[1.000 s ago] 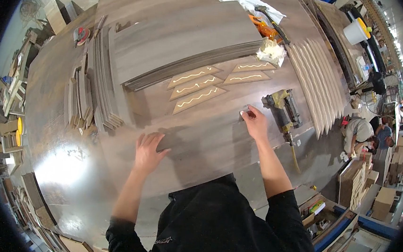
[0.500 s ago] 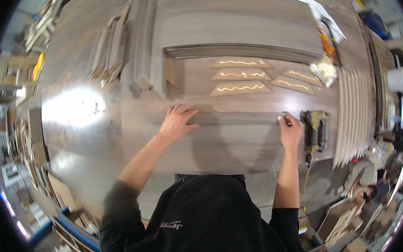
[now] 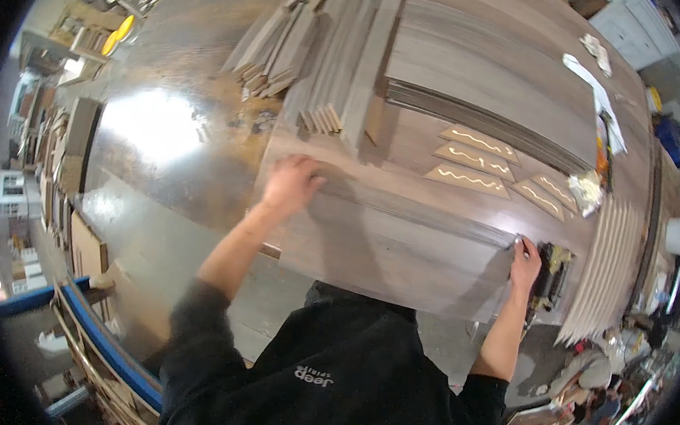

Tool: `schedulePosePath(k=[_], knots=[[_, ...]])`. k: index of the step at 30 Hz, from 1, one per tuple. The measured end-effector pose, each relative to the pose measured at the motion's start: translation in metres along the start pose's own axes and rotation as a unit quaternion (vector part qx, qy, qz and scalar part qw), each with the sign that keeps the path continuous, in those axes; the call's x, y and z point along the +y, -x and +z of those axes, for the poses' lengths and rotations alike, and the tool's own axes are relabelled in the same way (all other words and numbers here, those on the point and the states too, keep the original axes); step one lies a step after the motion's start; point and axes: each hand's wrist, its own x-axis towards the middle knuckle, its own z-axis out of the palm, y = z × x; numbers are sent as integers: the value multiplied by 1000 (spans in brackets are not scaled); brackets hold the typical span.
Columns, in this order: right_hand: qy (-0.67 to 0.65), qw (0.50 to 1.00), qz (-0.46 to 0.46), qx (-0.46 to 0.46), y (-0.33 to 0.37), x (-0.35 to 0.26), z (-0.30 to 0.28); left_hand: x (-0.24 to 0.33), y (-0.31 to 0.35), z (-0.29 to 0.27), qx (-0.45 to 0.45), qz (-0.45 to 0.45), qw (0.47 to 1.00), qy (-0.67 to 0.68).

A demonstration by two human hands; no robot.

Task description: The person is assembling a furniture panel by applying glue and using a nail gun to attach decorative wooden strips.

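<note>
A large grey-brown wood-grain panel (image 3: 401, 249) lies on the worktable in front of me. A long thin strip (image 3: 420, 211) of the same colour lies along its far edge. My left hand (image 3: 290, 183) presses flat on the strip's left end, fingers spread. My right hand (image 3: 525, 259) pinches the strip's right end at the panel's corner. Right beside that hand lies a black and yellow nail gun (image 3: 549, 278).
Several triangular wood pieces with wavy glue lines (image 3: 472, 157) lie past the panel. Stacked strips and boards (image 3: 328, 60) sit at the far left, a fan of pale slats (image 3: 607, 265) at the right, white rags (image 3: 598, 77) far right. A glossy tabletop (image 3: 162, 142) stretches left.
My view has swung to the left and tilted, so the table now appears rotated. Both hands have stayed at the strip's two ends on the panel.
</note>
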Motion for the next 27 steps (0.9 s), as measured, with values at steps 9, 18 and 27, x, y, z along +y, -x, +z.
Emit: schedulePosePath(k=[9,18,27], knots=[[-44,998,43,4,-15,11,4,-38,-17,-17,-76,-121,969,202],[115,978,-174,26,-23,-62,33,0,-18,-28,-39,-16,997,59],[99,977,-177,-65,-34,-77,73,127,-65,63,-79,139,980,117]])
